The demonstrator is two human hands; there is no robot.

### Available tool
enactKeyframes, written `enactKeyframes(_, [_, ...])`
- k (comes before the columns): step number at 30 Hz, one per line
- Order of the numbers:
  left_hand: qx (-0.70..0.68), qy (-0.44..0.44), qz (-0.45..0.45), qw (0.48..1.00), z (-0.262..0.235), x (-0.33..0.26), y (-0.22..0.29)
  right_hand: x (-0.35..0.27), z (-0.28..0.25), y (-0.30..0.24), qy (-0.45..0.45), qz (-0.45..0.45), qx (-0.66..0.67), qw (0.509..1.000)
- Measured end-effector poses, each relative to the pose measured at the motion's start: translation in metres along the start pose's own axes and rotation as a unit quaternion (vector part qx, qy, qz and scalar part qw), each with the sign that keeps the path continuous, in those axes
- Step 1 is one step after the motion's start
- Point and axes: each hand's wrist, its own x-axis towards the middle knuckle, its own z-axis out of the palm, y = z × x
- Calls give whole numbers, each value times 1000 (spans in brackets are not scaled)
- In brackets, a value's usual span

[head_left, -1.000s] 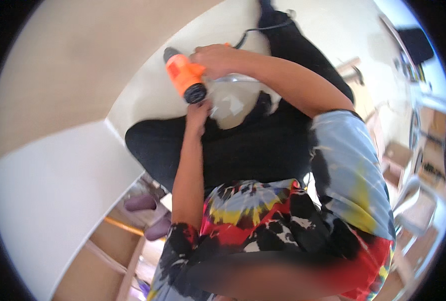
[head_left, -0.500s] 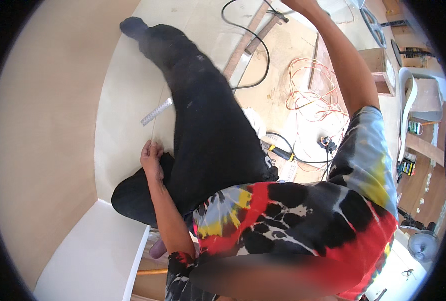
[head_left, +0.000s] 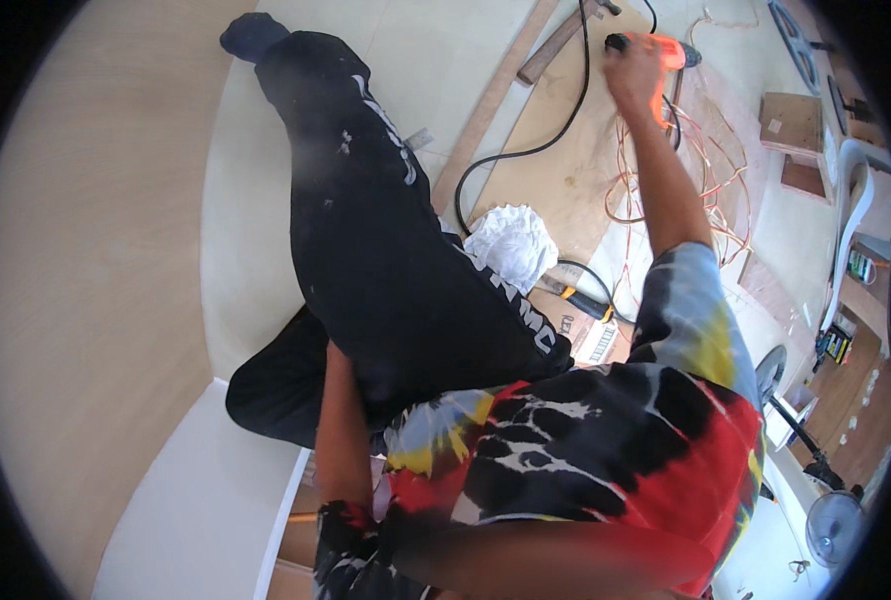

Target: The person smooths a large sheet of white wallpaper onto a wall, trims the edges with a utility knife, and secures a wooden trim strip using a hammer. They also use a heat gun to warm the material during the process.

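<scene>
My right hand (head_left: 633, 80) is wrapped around an orange and black power drill (head_left: 671, 54) over the board at the upper right. The drill's dark chuck points right, and its orange handle hangs below my fingers. My left forearm (head_left: 341, 430) reaches up behind my bent leg in black trousers (head_left: 395, 270). That hand is hidden by the leg, so its fingers do not show. Close to the drill lies a hammer (head_left: 565, 48) with a wooden handle. A short pale metal ruler (head_left: 418, 139) lies partly visible beside my shin.
A long wood strip (head_left: 490, 105) and a black cable (head_left: 518, 154) lie right of my leg. Orange wire (head_left: 735, 178) is tangled below the drill. A crumpled white cloth (head_left: 512, 245) and a yellow-black handled tool (head_left: 587, 302) lie near my thigh. Wooden boxes (head_left: 793, 122) stand right.
My right hand, cut off at the top edge before, is now fully seen, lower and holding the drill. My left hand has gone from the floor to behind my leg. The view has shifted.
</scene>
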Motion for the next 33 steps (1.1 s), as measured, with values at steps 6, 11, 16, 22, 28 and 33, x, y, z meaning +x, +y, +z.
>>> enactKeyframes(6, [154,-78,112,979,18,50,45,-9,63,-120,-246,127,114,954])
enactKeyframes(11, [151,-98,193,964,102,37,78,36,88,-68,-413,418,493,642])
enactKeyframes(16, [289,24,179,940,117,33,39,-6,-15,-80,-379,335,731,458])
enactKeyframes(22, [296,-133,107,940,44,86,162,-82,-141,-75,-288,204,785,509])
enactKeyframes(28, [289,-118,60,948,-67,74,155,-134,-188,-103,-242,173,797,525])
enactKeyframes(33, [296,-141,39,944,-44,69,140,-177,-232,-82,-206,133,767,593])
